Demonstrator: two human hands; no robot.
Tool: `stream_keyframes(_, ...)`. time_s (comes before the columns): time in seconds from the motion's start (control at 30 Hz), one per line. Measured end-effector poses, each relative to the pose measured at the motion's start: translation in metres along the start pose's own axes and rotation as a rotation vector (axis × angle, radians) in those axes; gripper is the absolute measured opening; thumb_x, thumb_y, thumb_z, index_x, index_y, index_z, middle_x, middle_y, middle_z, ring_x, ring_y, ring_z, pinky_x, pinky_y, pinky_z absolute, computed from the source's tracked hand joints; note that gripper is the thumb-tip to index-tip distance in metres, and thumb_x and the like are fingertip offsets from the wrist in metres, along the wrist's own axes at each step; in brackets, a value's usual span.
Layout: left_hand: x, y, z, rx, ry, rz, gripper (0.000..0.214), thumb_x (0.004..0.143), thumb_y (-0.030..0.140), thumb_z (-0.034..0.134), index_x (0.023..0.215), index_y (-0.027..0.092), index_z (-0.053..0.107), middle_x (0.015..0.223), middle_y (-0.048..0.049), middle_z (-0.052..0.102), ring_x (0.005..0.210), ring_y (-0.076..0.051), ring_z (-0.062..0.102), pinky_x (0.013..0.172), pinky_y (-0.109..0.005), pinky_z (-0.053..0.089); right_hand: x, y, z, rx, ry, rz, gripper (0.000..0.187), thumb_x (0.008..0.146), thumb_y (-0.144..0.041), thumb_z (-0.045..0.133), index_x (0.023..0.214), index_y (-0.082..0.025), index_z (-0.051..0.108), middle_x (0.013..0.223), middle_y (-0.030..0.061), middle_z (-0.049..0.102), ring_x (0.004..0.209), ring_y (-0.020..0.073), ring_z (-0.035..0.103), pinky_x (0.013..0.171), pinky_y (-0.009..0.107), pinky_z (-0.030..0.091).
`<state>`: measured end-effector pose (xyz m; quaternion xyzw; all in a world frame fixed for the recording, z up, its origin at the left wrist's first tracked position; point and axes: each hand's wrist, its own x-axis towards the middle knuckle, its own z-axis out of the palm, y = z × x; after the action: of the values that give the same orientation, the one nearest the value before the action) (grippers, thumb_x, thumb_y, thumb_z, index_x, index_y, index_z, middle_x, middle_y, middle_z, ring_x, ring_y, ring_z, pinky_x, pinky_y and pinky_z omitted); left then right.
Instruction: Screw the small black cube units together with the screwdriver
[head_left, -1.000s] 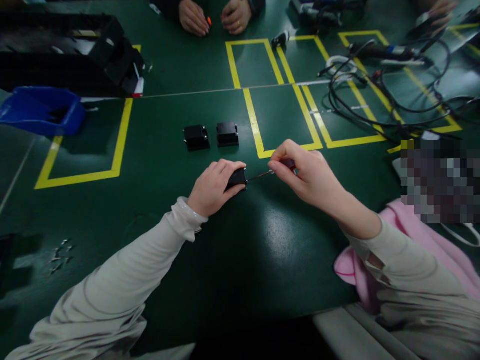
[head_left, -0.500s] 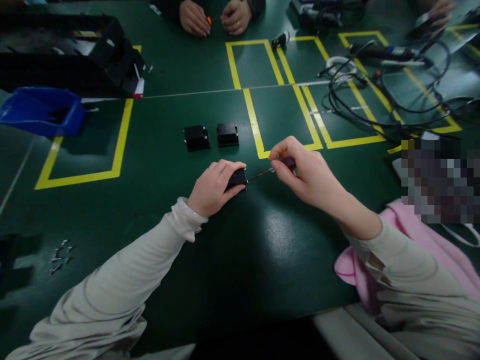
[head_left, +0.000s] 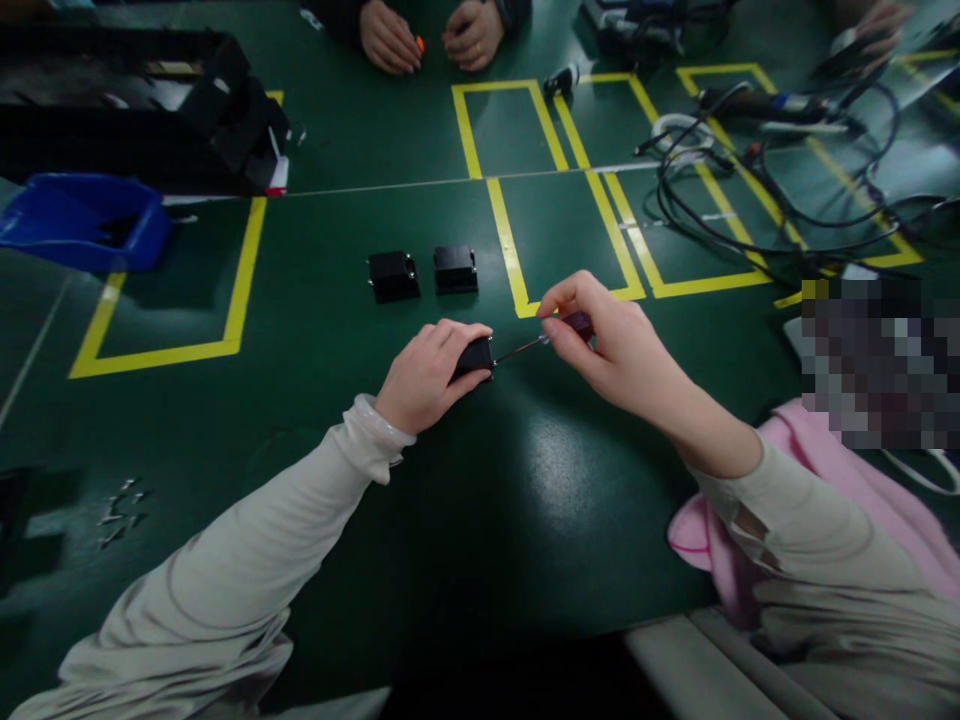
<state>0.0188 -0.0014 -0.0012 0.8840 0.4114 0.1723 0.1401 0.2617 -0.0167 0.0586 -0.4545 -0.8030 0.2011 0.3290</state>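
My left hand (head_left: 433, 373) is closed round a small black box-shaped part (head_left: 472, 359), holding it on the green table (head_left: 480, 520). In my right hand (head_left: 600, 340) is a screwdriver (head_left: 579, 325) with a dark purple handle, pinched between thumb and fingers. Its thin shaft points left, and the tip meets the right end of the black part, near a small screw. Beyond my left hand sit two similar black parts, one on the left (head_left: 393, 275) and one on the right (head_left: 455, 269), with bright screws at their ends.
Loose screws (head_left: 120, 515) lie at the left. A blue bin (head_left: 90, 225) and black trays (head_left: 135, 110) stand at the far left. Tangled cables (head_left: 750, 200) cover the right. A pink cloth (head_left: 720, 540) lies by my right forearm. Another person's hands (head_left: 431, 38) rest across the table.
Almost nothing differs. My right hand and the screwdriver handle have shifted very slightly, while the shaft's tip stays at the black part.
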Motion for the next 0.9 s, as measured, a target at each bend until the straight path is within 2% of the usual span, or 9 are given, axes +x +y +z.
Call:
stream_keyframes(0.1, -0.0002, -0.0002, 0.0003, 0.003, 0.008, 0.007, 0.043, 0.095, 0.034, 0.059, 0.133, 0.017, 0.05, 0.124, -0.0121, 0.06, 0.11, -0.029, 0.057, 0.097, -0.044, 0.047, 0.0003, -0.0003, 0.0004, -0.004, 0.004, 0.0, 0.002, 0.093, -0.022, 0.053, 0.093, -0.02, 0.054, 0.075, -0.0018, 0.058, 0.062, 0.0103, 0.056, 0.06, 0.024, 0.04)
stream_keyframes(0.3, -0.0004, 0.0004, -0.0004, 0.002, 0.002, -0.002, 0.042, 0.095, 0.034, 0.058, 0.133, 0.018, 0.049, 0.123, -0.0123, 0.06, 0.109, -0.029, 0.057, 0.095, -0.045, 0.048, 0.0021, -0.001, -0.0015, -0.021, -0.004, -0.002, 0.017, 0.097, -0.031, 0.053, 0.082, -0.021, 0.051, 0.066, -0.0039, 0.056, 0.056, 0.009, 0.05, 0.056, 0.024, 0.034)
stream_keyframes(0.43, 0.0, 0.0002, -0.0005, 0.001, -0.001, -0.001, 0.042, 0.095, 0.034, 0.058, 0.133, 0.018, 0.049, 0.124, -0.0122, 0.06, 0.11, -0.029, 0.057, 0.096, -0.045, 0.048, 0.0017, -0.0006, -0.0008, 0.034, -0.003, -0.009, 0.002, 0.095, -0.021, 0.051, 0.092, -0.021, 0.051, 0.073, -0.0032, 0.058, 0.061, 0.0098, 0.054, 0.059, 0.023, 0.039)
stream_keyframes(0.53, 0.0004, 0.0001, -0.0002, -0.001, 0.003, 0.0, 0.042, 0.095, 0.034, 0.058, 0.133, 0.018, 0.049, 0.124, -0.0121, 0.06, 0.11, -0.029, 0.057, 0.096, -0.045, 0.048, 0.0012, -0.0005, 0.0001, 0.058, -0.003, -0.002, 0.007, 0.093, -0.017, 0.05, 0.098, -0.022, 0.05, 0.075, -0.0034, 0.057, 0.063, 0.0103, 0.055, 0.061, 0.024, 0.041)
stream_keyframes(0.6, 0.0006, 0.0003, -0.0001, -0.003, 0.005, -0.004, 0.042, 0.095, 0.035, 0.057, 0.133, 0.019, 0.049, 0.124, -0.0122, 0.06, 0.11, -0.029, 0.057, 0.096, -0.045, 0.048, 0.0013, -0.0006, 0.0001, 0.049, -0.003, 0.001, 0.003, 0.093, -0.019, 0.051, 0.093, -0.022, 0.05, 0.075, -0.0035, 0.057, 0.061, 0.0099, 0.053, 0.059, 0.024, 0.04)
stream_keyframes(0.73, 0.0003, 0.0001, -0.0001, -0.002, 0.006, 0.0, 0.042, 0.096, 0.036, 0.056, 0.133, 0.017, 0.05, 0.123, -0.0127, 0.06, 0.109, -0.029, 0.057, 0.095, -0.045, 0.048, 0.0013, -0.0011, -0.0004, 0.023, -0.019, 0.009, 0.011, 0.096, -0.027, 0.052, 0.086, -0.022, 0.049, 0.069, -0.004, 0.055, 0.058, 0.0096, 0.05, 0.056, 0.024, 0.035)
stream_keyframes(0.83, -0.0001, -0.0007, 0.0001, 0.003, 0.003, 0.002, 0.043, 0.096, 0.037, 0.056, 0.134, 0.017, 0.05, 0.124, -0.0129, 0.059, 0.108, -0.029, 0.057, 0.095, -0.045, 0.048, 0.0006, -0.0021, 0.0, 0.042, -0.013, 0.009, 0.002, 0.095, -0.021, 0.051, 0.094, -0.021, 0.049, 0.072, -0.0037, 0.056, 0.061, 0.0102, 0.053, 0.059, 0.024, 0.038)
stream_keyframes(0.9, 0.0, -0.0013, 0.0005, 0.001, 0.005, 0.003, 0.043, 0.096, 0.038, 0.055, 0.134, 0.017, 0.049, 0.124, -0.0128, 0.059, 0.109, -0.029, 0.056, 0.096, -0.045, 0.047, 0.0004, -0.003, 0.0002, 0.048, 0.005, 0.01, 0.008, 0.093, -0.017, 0.05, 0.099, -0.022, 0.048, 0.077, -0.0031, 0.056, 0.064, 0.0105, 0.054, 0.062, 0.025, 0.04)
